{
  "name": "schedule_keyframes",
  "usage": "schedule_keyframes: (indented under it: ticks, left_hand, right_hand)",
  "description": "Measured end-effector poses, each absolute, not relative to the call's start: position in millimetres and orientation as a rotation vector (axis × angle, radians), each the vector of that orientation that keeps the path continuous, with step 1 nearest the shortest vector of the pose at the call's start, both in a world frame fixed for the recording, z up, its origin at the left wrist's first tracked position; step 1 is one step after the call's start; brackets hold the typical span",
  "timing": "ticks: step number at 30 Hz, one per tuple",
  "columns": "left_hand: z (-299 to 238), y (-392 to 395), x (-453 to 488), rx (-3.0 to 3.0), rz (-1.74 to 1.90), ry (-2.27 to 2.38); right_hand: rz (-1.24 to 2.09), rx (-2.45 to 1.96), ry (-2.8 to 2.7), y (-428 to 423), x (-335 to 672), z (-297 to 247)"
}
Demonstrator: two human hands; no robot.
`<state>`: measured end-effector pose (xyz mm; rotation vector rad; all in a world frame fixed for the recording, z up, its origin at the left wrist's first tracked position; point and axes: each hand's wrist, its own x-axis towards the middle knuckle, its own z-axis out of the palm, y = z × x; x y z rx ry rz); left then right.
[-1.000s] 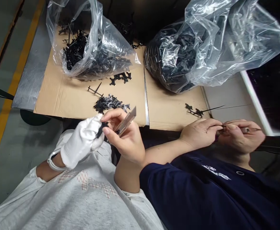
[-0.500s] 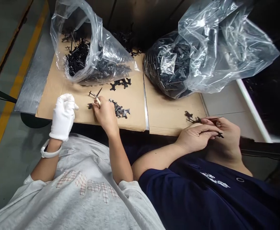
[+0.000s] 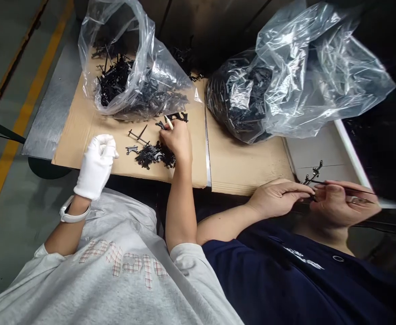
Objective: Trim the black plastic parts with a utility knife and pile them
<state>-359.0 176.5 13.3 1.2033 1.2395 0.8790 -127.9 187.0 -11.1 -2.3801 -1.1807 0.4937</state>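
Observation:
My left hand (image 3: 96, 164), in a white glove, is curled into a fist above the cardboard's front edge; whether anything is inside it I cannot make out. My bare right hand (image 3: 177, 141) is closed around a slim tool with a pale stick-like end (image 3: 168, 122); its kind is unclear. That hand is over a pile of small black plastic parts (image 3: 149, 155), its fingertips close to another black part (image 3: 159, 125). Between my hands lie a thin black cross-shaped piece (image 3: 139, 136) and a single small black part (image 3: 131, 149).
An open clear plastic bag (image 3: 144, 54) of black parts stands behind my hands on the cardboard (image 3: 72, 140). A second bag (image 3: 238, 99) is to the right. Beside me a co-worker's hands (image 3: 275, 196) hold a black part near a white tray (image 3: 350, 149).
My right hand has moved right and away from me with the tool, leaving the cross-shaped piece on the cardboard. The co-worker's far hand has shifted right.

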Motion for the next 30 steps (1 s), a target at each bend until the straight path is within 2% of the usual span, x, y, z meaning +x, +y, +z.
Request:
schedule_keyframes:
  ticks: [5,10,16,19,23,30]
  left_hand:
    - [10,176,-355,1.171,0.838,1.206]
    - [21,169,-347,1.082,0.728,1.110]
    - [28,160,-332,0.752,0.399,0.827]
    - [31,155,-332,0.725,0.369,0.769]
    - [40,145,-343,0.993,0.428,0.718]
    - [45,132,-356,1.758,0.826,0.696]
  right_hand:
    - [0.581,-2.328,-1.175,180,-118,-12]
    - [0.540,-2.199,-1.219,159,-130,11]
    - [0.501,-1.533,-1.584,104,-176,40]
    - [0.394,-1.482,-1.649,84,-188,44]
    - [0.417,-1.423,-1.677,66,-185,43]
    - [0.366,-1.302,-1.717,51,-197,47]
